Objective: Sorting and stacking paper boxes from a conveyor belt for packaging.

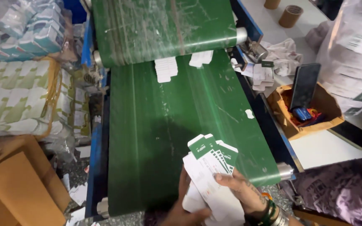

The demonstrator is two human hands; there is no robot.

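Both hands grip a fanned stack of flat white-and-green carton blanks (pixel 210 167) over the near end of a green conveyor belt (pixel 156 125). The right hand (pixel 241 188), wearing green and orange bangles (pixel 269 209) at the wrist, closes over the stack from above with its fingers (pixel 227 179) laid across the top blank, while the left hand (pixel 183 209) cups the stack from below, only partly visible beneath the card. Farther up the belt, two more white blanks (pixel 166 69) lie just below the roller (pixel 239 35) of a second, higher green belt (pixel 164 29), well apart from the hands. A small white scrap (pixel 249 113) sits near the belt's right edge. To the right, on a white tabletop (pixel 327 146), an open brown cardboard tray (pixel 315 113) props up a dark phone (pixel 304 86), and a second dark phone (pixel 350 134) lies flat just beside it. Two cardboard tape cores (pixel 290 16) stand at the far end of that tabletop. On the left, wrapped bundles of white-and-green cartons (pixel 17 100) are stacked above brown cardboard boxes (pixel 17 184).
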